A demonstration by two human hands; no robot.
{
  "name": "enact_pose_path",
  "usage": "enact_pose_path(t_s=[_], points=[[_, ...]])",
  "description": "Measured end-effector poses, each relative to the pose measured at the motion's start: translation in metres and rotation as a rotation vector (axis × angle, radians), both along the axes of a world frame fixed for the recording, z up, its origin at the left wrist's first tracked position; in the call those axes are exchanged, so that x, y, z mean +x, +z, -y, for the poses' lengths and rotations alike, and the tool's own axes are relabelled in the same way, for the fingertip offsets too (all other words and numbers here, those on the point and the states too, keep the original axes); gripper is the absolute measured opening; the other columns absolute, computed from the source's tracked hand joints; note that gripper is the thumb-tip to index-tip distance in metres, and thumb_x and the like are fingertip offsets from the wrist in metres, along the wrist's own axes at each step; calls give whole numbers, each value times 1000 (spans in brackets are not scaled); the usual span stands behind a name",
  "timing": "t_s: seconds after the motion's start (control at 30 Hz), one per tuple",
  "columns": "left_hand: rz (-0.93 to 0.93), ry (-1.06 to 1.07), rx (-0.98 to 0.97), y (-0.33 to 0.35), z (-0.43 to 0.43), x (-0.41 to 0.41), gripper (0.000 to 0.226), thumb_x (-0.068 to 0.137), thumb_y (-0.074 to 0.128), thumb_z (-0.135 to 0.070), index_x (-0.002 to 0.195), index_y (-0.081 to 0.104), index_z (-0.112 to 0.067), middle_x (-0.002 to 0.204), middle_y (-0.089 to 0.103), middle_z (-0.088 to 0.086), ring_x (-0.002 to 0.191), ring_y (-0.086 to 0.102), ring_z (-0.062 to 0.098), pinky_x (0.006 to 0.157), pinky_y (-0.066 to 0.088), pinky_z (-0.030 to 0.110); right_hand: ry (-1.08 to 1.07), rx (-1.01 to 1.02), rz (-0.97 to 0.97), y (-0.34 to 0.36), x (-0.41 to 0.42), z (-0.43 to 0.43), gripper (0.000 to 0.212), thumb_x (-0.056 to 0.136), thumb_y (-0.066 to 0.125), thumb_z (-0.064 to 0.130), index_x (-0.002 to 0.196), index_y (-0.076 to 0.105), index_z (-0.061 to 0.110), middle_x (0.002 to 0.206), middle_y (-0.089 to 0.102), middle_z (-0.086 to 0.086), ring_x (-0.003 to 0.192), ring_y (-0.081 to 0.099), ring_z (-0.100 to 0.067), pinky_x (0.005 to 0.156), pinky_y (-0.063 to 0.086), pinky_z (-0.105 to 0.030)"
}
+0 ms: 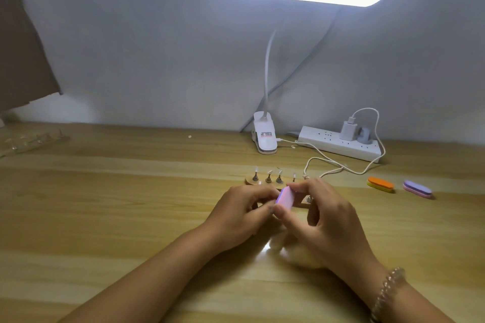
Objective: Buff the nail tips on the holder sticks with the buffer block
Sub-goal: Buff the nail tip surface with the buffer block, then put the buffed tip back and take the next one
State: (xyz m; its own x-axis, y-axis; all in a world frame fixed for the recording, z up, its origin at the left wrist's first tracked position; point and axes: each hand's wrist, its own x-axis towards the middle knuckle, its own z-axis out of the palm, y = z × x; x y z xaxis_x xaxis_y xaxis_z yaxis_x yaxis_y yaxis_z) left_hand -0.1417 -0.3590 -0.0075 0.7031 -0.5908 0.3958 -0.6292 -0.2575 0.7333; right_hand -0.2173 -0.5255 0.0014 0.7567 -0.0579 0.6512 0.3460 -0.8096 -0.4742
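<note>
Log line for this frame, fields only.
right hand: pinches pink-and-purple rectangular buffer block | left hand: curled at block, contents hidden | wooden stick holder: behind hands

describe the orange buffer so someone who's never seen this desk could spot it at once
Find the white power strip at the back right of the desk. On the wood just in front of it, two oval buffers lie side by side. The orange buffer is the left one, orange over yellow; the purple buffer beside it is lilac and pink.

Fingertips of left hand (241, 214) hidden behind buffer block (286, 198), holder base (251, 180) partly covered, nail tips (269, 172) too small to judge, far-left clear rack (31, 140) blurred.
</note>
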Motion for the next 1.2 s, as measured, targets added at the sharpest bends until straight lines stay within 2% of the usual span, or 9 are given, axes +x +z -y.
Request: enact_pose_path(t_s=[0.2, 0.37, 0.47, 0.6, 0.7, 0.87, 1.0, 1.1, 1.2], points=[[-15, -7, -2, 1, 1, -2, 13, 98, 62, -16, 99, 74, -17, 73, 69, -17, 50, 53, -9, 53, 36, 9, -30, 113, -48, 1, 5, 9, 39, 76, 67, 56, 96, 65, 23, 84, 59, 15, 63, 51, -3, 60, 41, -26], [-22, 30, 13, 1, -1, 0, 13, 96, 61, -12, 97, 73, -16, 64, 61, -23, 46, 50, -1, 52, 39, 21, -9, -54, -25, -1, -1, -2, 33, 77, 71, 54, 92, 63, 27, 77, 49, 24, 62, 49, 9, 55, 35, -11], [-66, 5, -34, 2, 0, -2, 12, 98, 60, -16, 99, 72, -17, 75, 71, -14, 47, 55, 3, 49, 43, 22, -78, 89, -59, 0, 7, 8, 28, 77, 74, 46, 92, 64, 24, 82, 60, 15, 62, 50, -1, 60, 44, -28], [-84, -14, -72, 1, -1, -2, 13, 98, 57, -17, 98, 68, -25, 91, 76, -9, 56, 65, 26, 49, 50, 28, -45, 314, -55, 4, 7, 12, 29, 80, 59, 55, 93, 64, 30, 87, 65, 10, 56, 56, -11, 54, 43, -22], [-95, -19, -71, -1, 0, 0, 16, 98, 57, -13, 98, 66, -26, 95, 75, -11, 62, 67, 33, 49, 52, 31, -23, 392, -73, 6, 4, 11, 29, 80, 55, 58, 95, 61, 33, 92, 67, 12, 59, 64, -10, 52, 49, -29], [-63, -7, -58, -2, 1, 3, 11, 91, 59, -15, 92, 67, -22, 81, 70, -10, 52, 64, 21, 47, 47, 26, 14, -5, -27, 1, 2, -1, 34, 79, 69, 54, 100, 63, 28, 91, 60, 19, 61, 56, -2, 54, 49, -26], [-57, -4, -38, -2, 0, 2, 9, 94, 61, -18, 88, 67, -21, 75, 68, -16, 44, 58, 14, 47, 44, 23, -46, -9, -9, 1, 4, 5, 37, 79, 65, 58, 103, 64, 30, 91, 58, 20, 58, 56, -5, 56, 51, -34], [-77, 7, -57, -2, -1, 1, 9, 91, 60, -13, 90, 68, -16, 75, 67, -11, 46, 58, 14, 46, 47, 29, 18, -99, 3, -2, 1, 0, 37, 82, 63, 58, 105, 63, 29, 92, 57, 18, 54, 52, -3, 49, 48, -29], [-90, 26, -72, -2, -1, 1, 7, 93, 63, -17, 90, 68, -19, 80, 71, -10, 48, 61, 20, 49, 50, 30, -17, 25, -16, 2, 3, 2, 38, 79, 61, 61, 98, 63, 28, 87, 60, 17, 56, 55, -9, 55, 48, -28]])
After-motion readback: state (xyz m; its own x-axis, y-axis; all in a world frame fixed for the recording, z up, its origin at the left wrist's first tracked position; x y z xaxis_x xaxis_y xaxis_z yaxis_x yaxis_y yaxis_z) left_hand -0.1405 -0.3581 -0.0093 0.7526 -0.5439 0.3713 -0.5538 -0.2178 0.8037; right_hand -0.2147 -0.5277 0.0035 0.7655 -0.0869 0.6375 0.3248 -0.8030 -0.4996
